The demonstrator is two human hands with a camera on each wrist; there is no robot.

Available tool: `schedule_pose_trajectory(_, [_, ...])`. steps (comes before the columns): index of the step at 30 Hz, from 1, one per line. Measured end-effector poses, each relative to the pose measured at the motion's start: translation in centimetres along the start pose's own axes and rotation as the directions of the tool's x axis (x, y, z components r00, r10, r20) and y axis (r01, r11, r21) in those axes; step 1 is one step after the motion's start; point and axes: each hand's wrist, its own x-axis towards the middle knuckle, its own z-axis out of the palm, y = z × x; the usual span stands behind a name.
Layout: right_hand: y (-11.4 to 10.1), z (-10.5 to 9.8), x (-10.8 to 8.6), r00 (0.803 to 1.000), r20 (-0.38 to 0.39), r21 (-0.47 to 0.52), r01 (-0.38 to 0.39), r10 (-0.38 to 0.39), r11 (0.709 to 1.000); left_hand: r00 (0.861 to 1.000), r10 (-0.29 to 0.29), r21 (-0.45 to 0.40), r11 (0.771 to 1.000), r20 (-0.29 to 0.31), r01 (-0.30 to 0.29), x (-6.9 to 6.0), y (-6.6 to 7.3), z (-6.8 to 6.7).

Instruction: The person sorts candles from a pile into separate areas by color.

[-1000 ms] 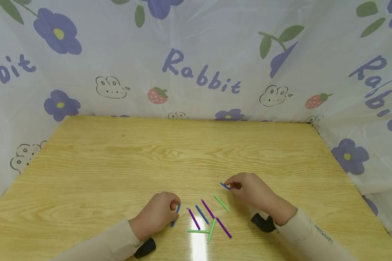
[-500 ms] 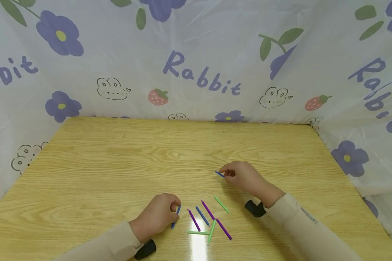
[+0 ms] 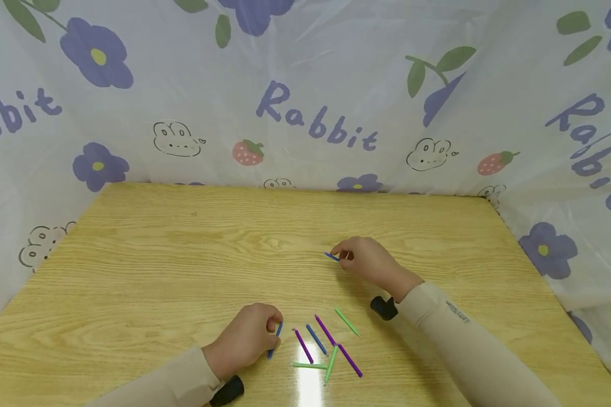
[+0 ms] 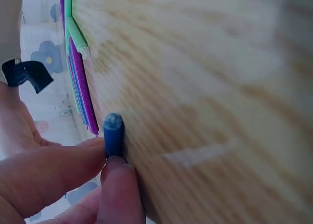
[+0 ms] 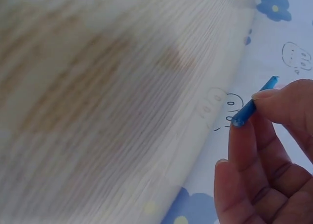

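Note:
My left hand (image 3: 246,337) pinches a short blue stick (image 3: 275,340) low over the table, left of the other sticks; the left wrist view shows thumb and finger on this blue stick (image 4: 114,133). Farther back and to the right, my right hand (image 3: 370,261) holds another blue stick (image 3: 332,256), which the right wrist view shows as a blue stick (image 5: 254,102) between thumb and fingertip. Between and in front of the hands lie a third blue stick (image 3: 317,340), several purple sticks (image 3: 349,360) and several green sticks (image 3: 347,321).
The wooden table (image 3: 183,254) reaches back to a white cloth (image 3: 326,56) printed with flowers, rabbits and strawberries. Black wrist pieces are at both sleeves, one by the left sleeve (image 3: 168,373) and one under the right sleeve (image 3: 468,339).
My right hand has moved away from me and slightly left with its blue stick, off from the loose sticks. The left hand keeps its place and its grip.

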Motion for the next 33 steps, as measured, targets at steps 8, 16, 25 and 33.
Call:
schedule_pose_trajectory(8, [-0.3,-0.1,2.0,1.000,-0.003,-0.017,0.013,-0.013,1.000,1.000,0.015,0.004,1.000,0.005,-0.015,0.0,0.0,-0.1])
schedule_pose_trajectory(16, [-0.1,0.0,4.0,1.000,-0.008,-0.036,-0.007,0.006,0.999,1.000,0.009,-0.007,1.000,0.019,-0.009,0.0,0.0,-0.2])
schedule_pose_trajectory(25, [0.7,0.5,5.6,1.000,-0.004,0.000,-0.020,0.020,1.000,1.000,0.020,0.004,1.000,0.013,-0.020,-0.1,0.0,-0.1])
schedule_pose_trajectory(33, [1.0,0.3,6.5,0.998,0.020,0.022,-0.054,0.053,0.998,1.000,0.019,0.007,1.000,0.011,-0.019,-0.1,0.1,-0.2])
